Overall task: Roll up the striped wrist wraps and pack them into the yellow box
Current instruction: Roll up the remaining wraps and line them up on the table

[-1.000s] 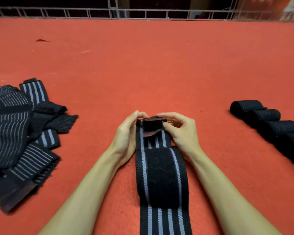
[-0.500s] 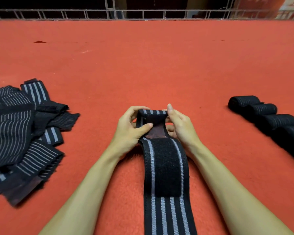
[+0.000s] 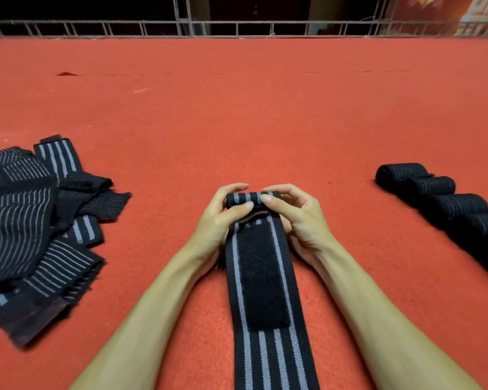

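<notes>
A black wrist wrap (image 3: 262,291) with grey stripes and a black hook-and-loop patch lies lengthwise on the red surface between my forearms. Its far end is curled into a small roll. My left hand (image 3: 223,215) and my right hand (image 3: 296,218) both pinch that roll, thumbs on top and fingers behind. A heap of unrolled striped wraps (image 3: 34,229) lies at the left. A row of several rolled wraps (image 3: 440,198) lies at the right. No yellow box is in view.
The red felt surface (image 3: 237,114) stretches far ahead. A metal railing (image 3: 237,26) runs along its far edge, with dark space behind it.
The far end of the wrap has gone from a folded tab to a tighter roll, turned toward me. Both hands have shifted slightly nearer along the strap.
</notes>
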`<state>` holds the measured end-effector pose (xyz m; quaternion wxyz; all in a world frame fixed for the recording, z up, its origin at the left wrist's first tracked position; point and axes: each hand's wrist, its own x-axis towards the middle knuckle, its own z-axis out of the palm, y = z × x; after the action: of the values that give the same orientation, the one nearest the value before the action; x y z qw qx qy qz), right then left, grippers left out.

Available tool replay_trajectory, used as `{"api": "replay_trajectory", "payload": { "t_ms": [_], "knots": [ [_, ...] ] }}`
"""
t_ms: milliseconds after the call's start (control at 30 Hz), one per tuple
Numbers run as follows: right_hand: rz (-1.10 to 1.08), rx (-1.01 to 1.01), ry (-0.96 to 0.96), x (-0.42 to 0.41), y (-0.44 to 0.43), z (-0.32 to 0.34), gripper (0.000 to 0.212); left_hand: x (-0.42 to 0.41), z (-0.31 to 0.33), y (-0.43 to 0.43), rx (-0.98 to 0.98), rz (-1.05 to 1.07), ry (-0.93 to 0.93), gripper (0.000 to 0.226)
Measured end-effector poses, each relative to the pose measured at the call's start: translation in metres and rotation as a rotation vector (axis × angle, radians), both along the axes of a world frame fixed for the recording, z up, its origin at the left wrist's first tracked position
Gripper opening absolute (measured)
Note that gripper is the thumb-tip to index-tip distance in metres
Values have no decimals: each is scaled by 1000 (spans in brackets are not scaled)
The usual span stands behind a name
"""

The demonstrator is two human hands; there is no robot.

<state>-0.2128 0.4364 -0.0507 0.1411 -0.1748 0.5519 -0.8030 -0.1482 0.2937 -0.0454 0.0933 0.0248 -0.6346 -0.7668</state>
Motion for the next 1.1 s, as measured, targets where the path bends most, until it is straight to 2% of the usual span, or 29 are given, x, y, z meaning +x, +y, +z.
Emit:
{"api": "replay_trajectory", "payload": {
  "t_ms": [67, 133, 233, 367, 500, 567, 667, 733, 800, 900, 1033, 1100],
  "knots": [
    [9, -9, 21, -2, 1, -2, 23, 0, 1, 2, 93, -1, -70, 53],
    [28, 0, 60, -3, 0, -4, 28, -1, -2, 3, 9, 54, -112, 58],
    [48, 6, 112, -3, 2, -5, 29, -2, -5, 1, -110, 131, -109, 47],
    [64, -20, 141, -3, 3, -5, 27, -1, -6, -4, -95, 135, -31, 57],
    [105, 4, 143, 0, 4, -1, 46, 3, -3, -4, -140, 159, 66, 37],
    [90, 26, 125, 2, 4, 0, 48, 5, -1, -4, -153, 167, 139, 34],
    [29, 117, 93, 4, -3, 0, 38, 4, -2, -6, -204, 160, 225, 33],
    [-11, 206, 88, 7, -8, 0, 54, 2, -5, -7, -261, 163, 252, 35],
    [-45, 280, 103, 10, -12, 2, 59, 2, -7, -7, -287, 171, 268, 37],
    [-107, 318, 92, 10, -16, 0, 47, 3, -6, -4, -249, 136, 250, 41],
    [-164, 293, 93, 8, -17, -1, 19, 3, -7, 1, -241, 72, 204, 38],
    [-166, 268, 109, 7, -17, -3, 6, 1, -10, 6, -203, 35, 124, 47]
  ]
}}
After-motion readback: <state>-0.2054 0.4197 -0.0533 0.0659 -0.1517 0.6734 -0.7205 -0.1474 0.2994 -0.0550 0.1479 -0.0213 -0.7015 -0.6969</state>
